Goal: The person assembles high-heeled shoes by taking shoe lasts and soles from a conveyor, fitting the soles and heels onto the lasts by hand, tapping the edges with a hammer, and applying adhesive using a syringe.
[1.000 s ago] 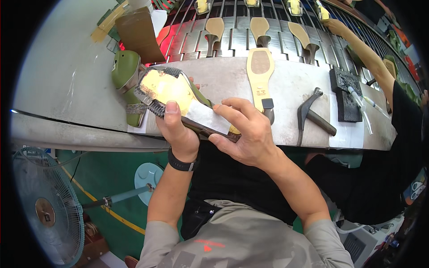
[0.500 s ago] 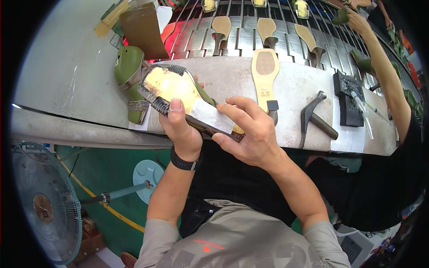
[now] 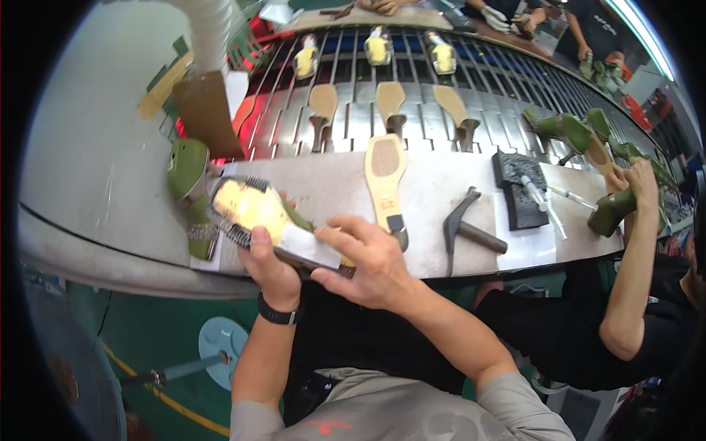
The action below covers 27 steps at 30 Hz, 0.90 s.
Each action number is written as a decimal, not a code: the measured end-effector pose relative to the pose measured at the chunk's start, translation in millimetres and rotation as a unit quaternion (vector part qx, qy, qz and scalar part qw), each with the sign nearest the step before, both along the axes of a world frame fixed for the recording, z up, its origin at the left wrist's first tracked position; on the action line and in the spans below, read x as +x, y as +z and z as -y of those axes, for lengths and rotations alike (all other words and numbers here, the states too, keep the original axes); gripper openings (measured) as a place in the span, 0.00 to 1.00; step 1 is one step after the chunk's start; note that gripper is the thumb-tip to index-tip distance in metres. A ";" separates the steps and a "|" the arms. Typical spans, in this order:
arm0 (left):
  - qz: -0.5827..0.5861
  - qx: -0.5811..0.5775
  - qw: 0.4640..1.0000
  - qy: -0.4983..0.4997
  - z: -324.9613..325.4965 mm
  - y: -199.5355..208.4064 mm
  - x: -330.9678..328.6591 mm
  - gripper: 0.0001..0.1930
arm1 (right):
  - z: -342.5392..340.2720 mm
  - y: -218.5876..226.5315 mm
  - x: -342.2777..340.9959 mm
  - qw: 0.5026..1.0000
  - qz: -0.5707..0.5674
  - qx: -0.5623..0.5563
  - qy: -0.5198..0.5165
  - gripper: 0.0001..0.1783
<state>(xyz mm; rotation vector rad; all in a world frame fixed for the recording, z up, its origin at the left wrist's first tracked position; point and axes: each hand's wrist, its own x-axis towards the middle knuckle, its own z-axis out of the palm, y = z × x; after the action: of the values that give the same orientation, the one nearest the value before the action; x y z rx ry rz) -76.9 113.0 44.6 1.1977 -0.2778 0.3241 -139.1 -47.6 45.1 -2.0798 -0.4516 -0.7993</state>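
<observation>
An upside-down green shoe point(image 3: 250, 209) lies over the bench's front edge, its underside yellow at the front and white along the middle. My left hand point(image 3: 273, 270) wraps round its side, thumb on the sole edge. With fingers bent, my right hand point(image 3: 376, 266) grips the narrow rear end between thumb and fingers. Another green shoe point(image 3: 188, 173) stands just left of the held one. A tan outsole point(image 3: 385, 170) with a brown forepart patch lies right of the held shoe, beyond my right hand. Further right is a hammer point(image 3: 471, 229) with a dark head.
A black block point(image 3: 515, 184) with syringes point(image 3: 537, 197) lies on paper at the right. Behind the bench, a slatted conveyor point(image 3: 353, 125) carries heeled soles point(image 3: 390, 101) and upturned shoes point(image 3: 379, 48). At right a co-worker's arm point(image 3: 636, 257) reaches to a green shoe point(image 3: 612, 212).
My view has tilted up, showing more conveyor and people beyond. The co-worker's arm has come back from the conveyor to a green shoe at the bench. My grip on the shoe looks the same.
</observation>
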 end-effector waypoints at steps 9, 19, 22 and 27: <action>0.002 -0.015 1.000 -0.006 2.9 4.0 -1.8 0.34 | 4.7 10.7 -3.7 1.000 0.003 -0.028 0.010 0.31; 0.013 0.043 0.999 0.024 -0.9 -9.2 9.6 0.31 | 5.7 16.6 -1.0 0.999 -0.011 -0.030 -0.001 0.29; 0.028 0.035 0.998 0.042 5.8 -1.7 8.0 0.32 | 5.8 11.1 6.7 1.000 0.008 -0.028 0.000 0.29; -0.001 0.037 0.999 0.026 0.9 1.4 4.1 0.33 | 2.4 6.6 5.7 1.000 0.007 -0.027 0.009 0.30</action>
<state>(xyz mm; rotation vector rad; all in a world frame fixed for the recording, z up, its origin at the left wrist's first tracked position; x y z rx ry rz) -72.9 112.1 46.0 1.2792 -0.2580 0.3601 -133.4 -50.1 51.7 -2.1183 -0.5051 -0.7997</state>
